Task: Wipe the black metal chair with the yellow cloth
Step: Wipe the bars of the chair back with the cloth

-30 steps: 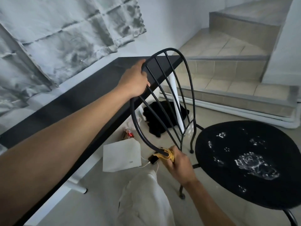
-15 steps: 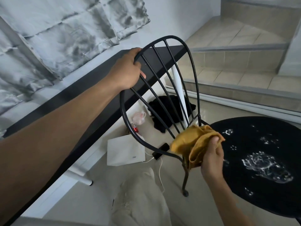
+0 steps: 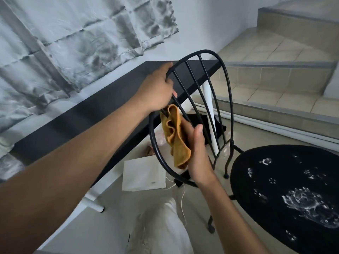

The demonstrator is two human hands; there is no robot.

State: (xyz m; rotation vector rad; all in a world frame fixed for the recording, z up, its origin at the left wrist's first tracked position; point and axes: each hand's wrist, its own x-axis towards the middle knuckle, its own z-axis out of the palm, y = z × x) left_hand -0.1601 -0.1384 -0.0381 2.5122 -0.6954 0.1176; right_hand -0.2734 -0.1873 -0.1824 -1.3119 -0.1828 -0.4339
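Observation:
The black metal chair (image 3: 227, 92) stands in front of me, its curved spindle back toward the left and its round seat (image 3: 286, 195) at lower right, spotted with white foam and water. My left hand (image 3: 157, 90) grips the upper left of the backrest rim. My right hand (image 3: 196, 153) holds the crumpled yellow cloth (image 3: 176, 136) against the spindles on the left side of the backrest, just below my left hand. The cloth hides part of the bars.
A black-topped table (image 3: 102, 114) with white legs runs along the left, under a grey curtain (image 3: 64, 52). On the floor lie a white paper bag (image 3: 143, 175), a phone on a white cable and black fabric. Tiled stairs (image 3: 275, 57) rise behind the chair.
My right hand has carried the yellow cloth up from the bottom of the backrest to the left spindles near my left hand. My left hand keeps its grip on the rim.

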